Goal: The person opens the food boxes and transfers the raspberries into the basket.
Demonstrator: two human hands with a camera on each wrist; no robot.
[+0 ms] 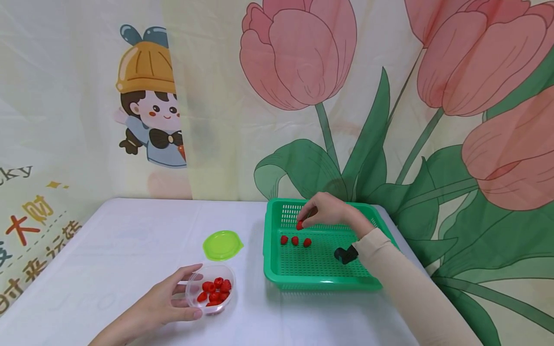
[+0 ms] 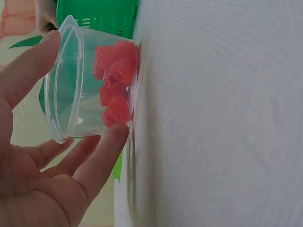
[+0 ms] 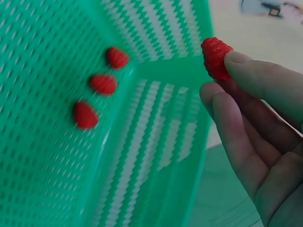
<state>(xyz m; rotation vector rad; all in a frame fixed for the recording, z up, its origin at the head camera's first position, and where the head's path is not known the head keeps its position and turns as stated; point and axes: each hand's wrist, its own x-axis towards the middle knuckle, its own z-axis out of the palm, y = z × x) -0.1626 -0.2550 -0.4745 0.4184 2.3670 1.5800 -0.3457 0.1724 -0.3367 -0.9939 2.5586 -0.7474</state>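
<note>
A clear plastic cup [image 1: 233,278] with several raspberries [image 1: 214,296] inside stands on the white table. My left hand [image 1: 166,298] holds it from the left, thumb on the near side and fingers curved round the far side. Over the back left part of a green basket [image 1: 322,280], my right hand [image 1: 324,210] pinches one raspberry [image 3: 216,57] between thumb and fingers. Three more raspberries [image 1: 295,240] lie in a row on the basket floor, just below that hand.
A light green lid [image 1: 222,245] lies flat behind the cup, left of the basket. A black device [image 1: 345,255] sits at the right wrist. Behind the table [image 1: 143,230] hangs a cloth [image 1: 216,120] printed with tulips.
</note>
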